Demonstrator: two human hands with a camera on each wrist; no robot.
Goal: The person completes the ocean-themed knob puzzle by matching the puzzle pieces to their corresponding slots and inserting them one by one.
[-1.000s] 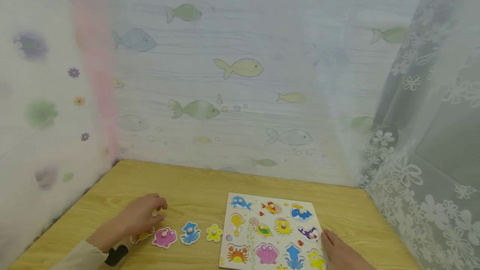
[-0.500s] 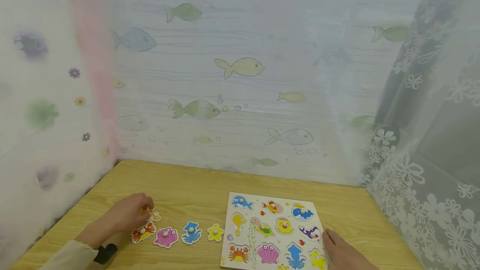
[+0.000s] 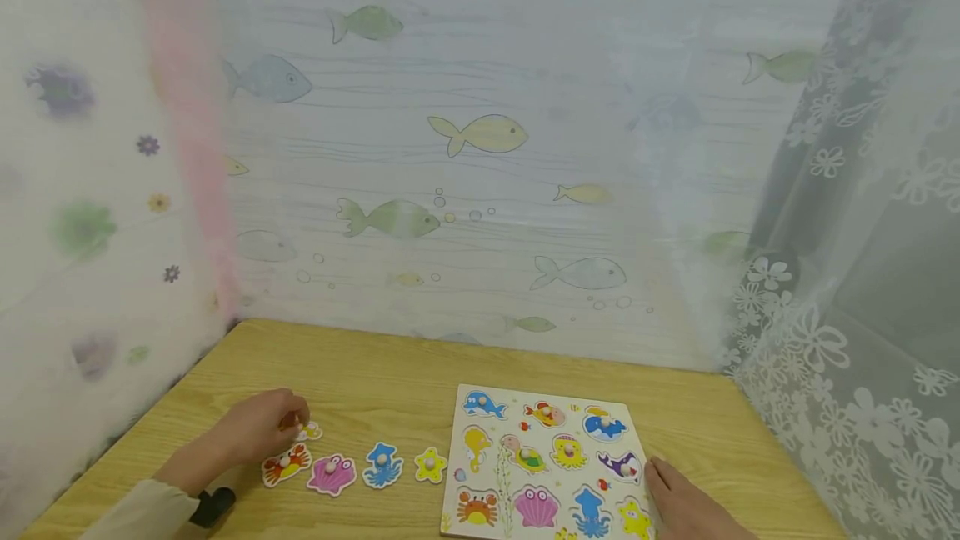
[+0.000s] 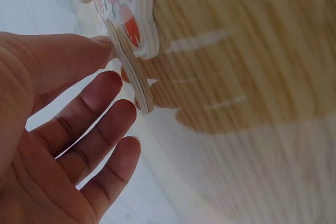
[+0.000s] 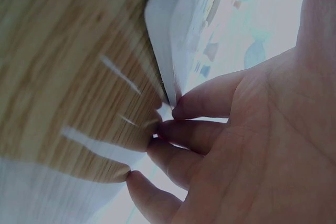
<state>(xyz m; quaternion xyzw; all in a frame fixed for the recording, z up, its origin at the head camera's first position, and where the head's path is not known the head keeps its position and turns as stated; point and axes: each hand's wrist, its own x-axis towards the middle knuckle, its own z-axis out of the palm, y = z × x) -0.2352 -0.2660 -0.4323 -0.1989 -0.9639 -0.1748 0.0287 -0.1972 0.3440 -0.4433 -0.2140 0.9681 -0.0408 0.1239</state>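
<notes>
Yellow print shows past the curled fingers of the left hand (image 3: pixel 258 423): one loose knobbed piece (image 3: pixel 310 430), well left of the puzzle board (image 3: pixel 591 473). One second ago I had this hand raised across the crab piece (image 3: pixel 287 465), fingers spread; now the crab lies uncovered and the hand is down at the yellow piece. Little shift over the last half second. On my left-wrist feed the thumb meets the piece's edge and three fingers stand loosely apart; the contact is partly hidden, so I cannot tell whether it is pinched.

Also left of the board, in a row running toward it: crab, scallop piece (image 3: pixel 331 474), squid piece (image 3: pixel 382 467), and starfish piece (image 3: pixel 431 465) just beside its left edge. Unmoved.

Right hand (image 3: pixel 686 498) stays at the board's right edge, fingers relaxed and touching, which should steady it.

Meaning: on the board, the seahorse recess (image 3: pixel 476 448) and near row of recesses (image 3: pixel 536 508) carry no knobs; six other animals do. By elimination, I judge the yellow piece the seahorse. None of the five is seated.
</notes>
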